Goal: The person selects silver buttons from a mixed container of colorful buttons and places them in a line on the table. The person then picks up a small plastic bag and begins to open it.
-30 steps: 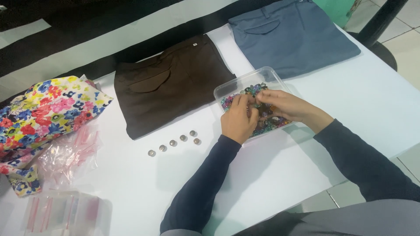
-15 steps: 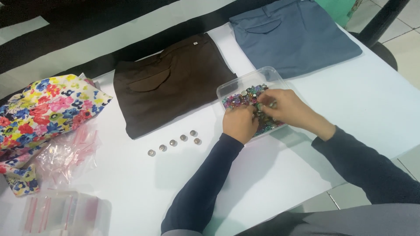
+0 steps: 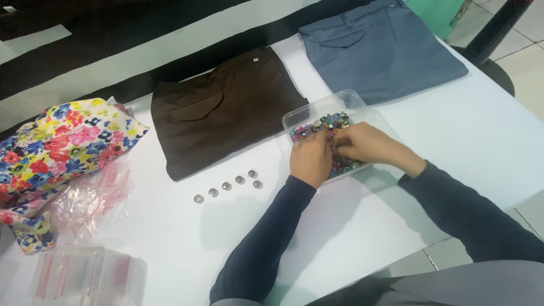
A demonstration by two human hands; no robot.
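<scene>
Tray: a clear plastic tray (image 3: 300,116) sits on the white table (image 3: 481,147), touching the brown trousers' edge and just below the blue trousers, holding mixed coloured buttons (image 3: 331,120).
Left hand: left hand (image 3: 310,158) rests in the tray, fingers curled down among the buttons; whether it grips one cannot be told.
Right hand: right hand (image 3: 368,144) meets it there, fingertips pinched together, contents hidden.
Open room: bare table in front of the tray and toward the right edge.
Loose buttons: six metal buttons (image 3: 226,186) in a slanted row, left of the hands.
Garments: brown trousers (image 3: 226,122); blue trousers (image 3: 385,51) reaching the far edge.
Packages: clear red-striped bags (image 3: 90,195) and a floral cloth (image 3: 56,141) at the left edge.
</scene>
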